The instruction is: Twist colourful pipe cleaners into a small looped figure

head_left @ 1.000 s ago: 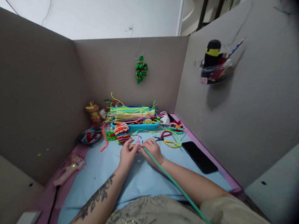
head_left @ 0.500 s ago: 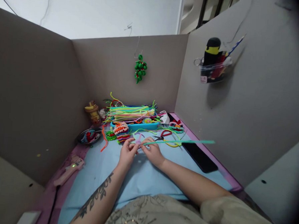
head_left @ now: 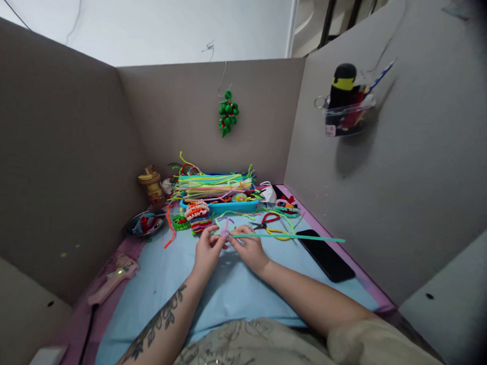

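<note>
Between my fingertips is a small lilac piece of twisted pipe cleaner point(head_left: 225, 233), with a pink stem standing up from it. My left hand point(head_left: 208, 247) pinches it from the left. From the other side my right hand point(head_left: 248, 249) is closed on a long teal pipe cleaner point(head_left: 301, 237), right beside the lilac piece. The teal strip's free end reaches out level to the right, over the phone. How the strip joins the lilac piece is hidden by my fingers. Just beyond my right hand lie pliers point(head_left: 270, 227) with red and yellow handles.
A blue tray point(head_left: 234, 207) heaped with pipe cleaners stands at the back. A black phone point(head_left: 327, 256) lies on the right, a dark bowl point(head_left: 135, 227) on the left. Nearer is a pink glue gun point(head_left: 113, 282) with a lit green light. Grey panels enclose three sides.
The free end of the teal pipe cleaner has dropped slightly and now lies more level. Both hands stay in nearly the same place.
</note>
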Tool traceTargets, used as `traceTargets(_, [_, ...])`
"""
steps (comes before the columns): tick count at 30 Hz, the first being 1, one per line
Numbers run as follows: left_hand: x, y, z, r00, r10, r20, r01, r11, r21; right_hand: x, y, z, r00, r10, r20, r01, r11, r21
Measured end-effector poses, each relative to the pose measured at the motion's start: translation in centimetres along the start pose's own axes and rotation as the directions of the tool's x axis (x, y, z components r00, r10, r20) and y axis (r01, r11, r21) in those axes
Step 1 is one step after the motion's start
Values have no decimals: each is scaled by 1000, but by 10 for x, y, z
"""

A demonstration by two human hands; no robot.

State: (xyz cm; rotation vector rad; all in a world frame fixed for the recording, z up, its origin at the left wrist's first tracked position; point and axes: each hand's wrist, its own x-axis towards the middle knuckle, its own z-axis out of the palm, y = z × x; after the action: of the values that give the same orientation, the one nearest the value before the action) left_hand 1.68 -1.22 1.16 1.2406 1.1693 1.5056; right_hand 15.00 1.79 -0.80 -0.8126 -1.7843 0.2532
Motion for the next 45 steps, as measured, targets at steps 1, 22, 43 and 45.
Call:
traceTargets(1, [0,0,0,1000,1,-2,-1,1000,9,0,0,0,1000,-12,3,12,1000,-18])
traceTargets(22, [4,-10,-2,998,61,6,-62,998,34,5,3,8,896,440,53,-430,836,341])
traceTargets(43, [4,-16,-3,995,102,12,-103,980,168,7,12,7,810,548,208,-584,720,375])
traceTargets(45, [4,-18,-4,993,112,23,-114,978,176,6,14,9,809,553,198,-585,730,354])
